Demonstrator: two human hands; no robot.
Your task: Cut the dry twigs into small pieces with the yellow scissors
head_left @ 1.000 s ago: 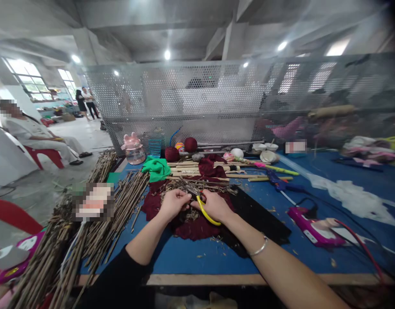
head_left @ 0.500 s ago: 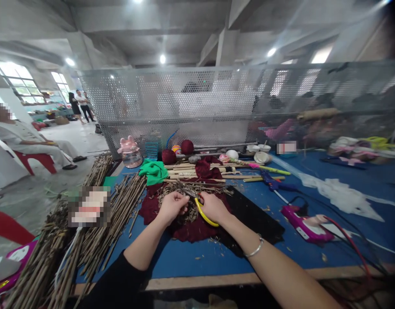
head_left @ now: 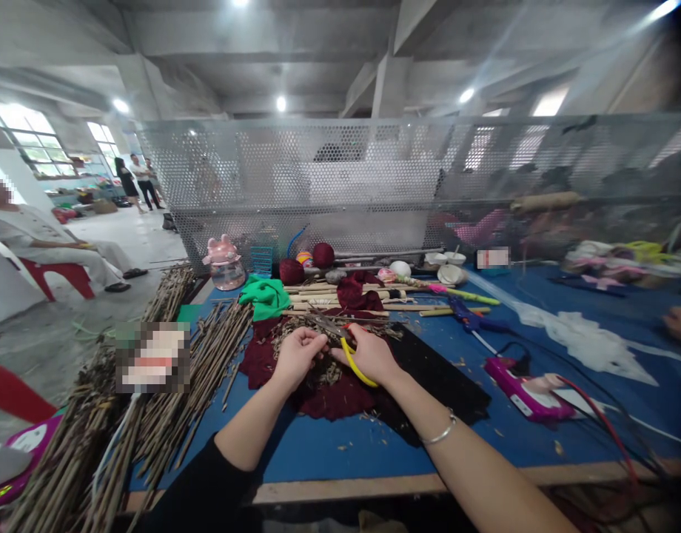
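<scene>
My right hand is wrapped around a pair of pliers with yellow handles. Their grey jaws point away to the left, over a heap of dried brown plant bits. Close by on the left, my left hand has thumb and fingers pinched together near the jaws. Whatever lies in that pinch is too small to make out. Beneath both hands, the heap rests on a dark red cloth, which lies partly beside a black cloth.
Bundles of dry stalks lie to the left. Behind are a green cloth, bamboo sticks, dark red balls and a pink-lidded jar. Rightward sit a blue glue gun, a magenta power strip and another person's hand.
The pliers' handles and my right hand have shifted slightly, while my left hand stays pinched in place. Another person's hand has appeared at the right edge.
</scene>
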